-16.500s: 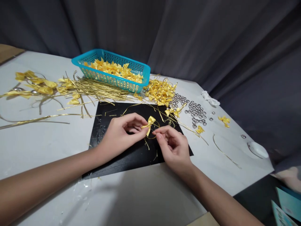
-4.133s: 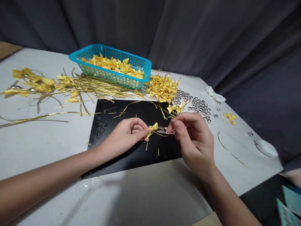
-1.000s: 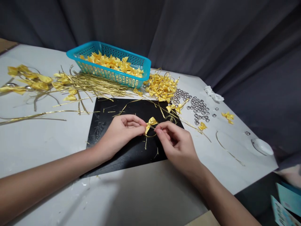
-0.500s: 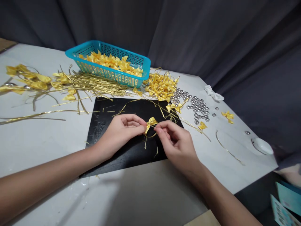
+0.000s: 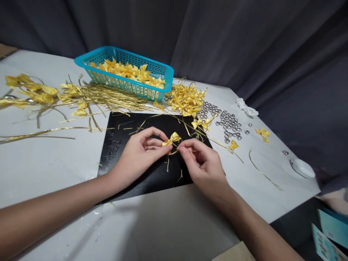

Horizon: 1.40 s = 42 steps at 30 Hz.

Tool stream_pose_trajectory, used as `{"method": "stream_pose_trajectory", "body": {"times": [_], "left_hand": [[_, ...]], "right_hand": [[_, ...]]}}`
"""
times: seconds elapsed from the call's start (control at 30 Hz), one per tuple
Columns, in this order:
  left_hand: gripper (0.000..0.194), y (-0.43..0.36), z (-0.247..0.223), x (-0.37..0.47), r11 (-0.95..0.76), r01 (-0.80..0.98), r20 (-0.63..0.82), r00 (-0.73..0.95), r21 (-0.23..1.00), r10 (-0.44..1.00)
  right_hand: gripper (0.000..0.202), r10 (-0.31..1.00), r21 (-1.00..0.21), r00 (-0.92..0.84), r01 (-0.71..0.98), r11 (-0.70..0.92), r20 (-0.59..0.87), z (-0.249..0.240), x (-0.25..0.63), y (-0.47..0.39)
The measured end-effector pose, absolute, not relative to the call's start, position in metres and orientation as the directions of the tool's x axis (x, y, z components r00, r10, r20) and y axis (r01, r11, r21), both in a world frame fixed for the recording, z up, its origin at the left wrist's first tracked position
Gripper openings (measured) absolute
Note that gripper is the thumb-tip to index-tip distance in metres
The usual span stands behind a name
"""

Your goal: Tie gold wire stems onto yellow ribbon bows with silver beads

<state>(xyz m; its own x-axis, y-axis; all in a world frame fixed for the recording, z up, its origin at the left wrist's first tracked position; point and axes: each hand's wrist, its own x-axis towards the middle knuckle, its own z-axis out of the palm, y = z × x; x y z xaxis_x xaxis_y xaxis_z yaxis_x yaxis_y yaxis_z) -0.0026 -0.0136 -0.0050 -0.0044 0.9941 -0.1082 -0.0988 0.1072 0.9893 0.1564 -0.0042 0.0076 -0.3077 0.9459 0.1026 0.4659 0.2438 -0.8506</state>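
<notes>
Between the fingertips of my left hand (image 5: 145,150) is a yellow satin ribbon bow (image 5: 174,138), held by one loop over a black mat (image 5: 152,177). My right hand (image 5: 203,159) pinches a thin gold cord (image 5: 174,151) that curves below and beside the bow. Its thumb and forefinger are pressed together on the cord. Small gold cord scraps lie on the mat under the hands. Whether the cord is tied round the bow's middle is too small to tell.
A blue basket (image 5: 130,80) of yellow bows stands at the back, with a bundle of gold cords (image 5: 114,98) before it. Bows with cords (image 5: 187,98) are heaped right of it, near scattered silver beads (image 5: 230,123). A white round object (image 5: 303,168) sits near the right edge.
The bow has turned to lie more level and both its loops now show. My left fingers have shifted to its left loop, with thumb and forefinger slightly farther apart.
</notes>
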Motion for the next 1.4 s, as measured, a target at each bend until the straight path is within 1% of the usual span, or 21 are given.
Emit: {"method": "stream_pose_trajectory", "body": {"times": [0.23,0.57,0.87,1.2,1.4], "left_hand": [[0.019,-0.0134,-0.0044,-0.0023,0.084,-0.056,-0.083,0.029,0.995,0.996],[0.02,-0.0128,-0.0035,-0.0026,0.123,-0.069,-0.121,0.027,0.99,0.992],[0.015,-0.0145,-0.0015,-0.0026,0.107,-0.057,-0.101,0.098,0.993,0.99],[0.013,-0.016,-0.0014,-0.0011,0.028,0.058,-0.028,-0.008,0.998,1.0],[0.008,-0.0194,-0.0016,-0.0001,0.002,0.103,0.005,-0.064,0.995,0.998]], "right_hand": [[0.015,0.945,-0.838,-0.31,0.484,0.251,0.104,0.005,0.1576,-0.0025],[0.014,0.946,-0.821,-0.306,0.51,0.257,0.106,0.0043,0.1601,-0.0034],[0.014,0.955,-0.891,-0.294,0.422,0.169,0.042,0.0075,0.1568,-0.0034],[0.014,0.958,-0.903,-0.282,0.398,0.161,0.046,0.0061,0.1559,-0.0032],[0.015,0.957,-0.903,-0.287,0.401,0.157,0.039,0.007,0.155,-0.0045]]}}
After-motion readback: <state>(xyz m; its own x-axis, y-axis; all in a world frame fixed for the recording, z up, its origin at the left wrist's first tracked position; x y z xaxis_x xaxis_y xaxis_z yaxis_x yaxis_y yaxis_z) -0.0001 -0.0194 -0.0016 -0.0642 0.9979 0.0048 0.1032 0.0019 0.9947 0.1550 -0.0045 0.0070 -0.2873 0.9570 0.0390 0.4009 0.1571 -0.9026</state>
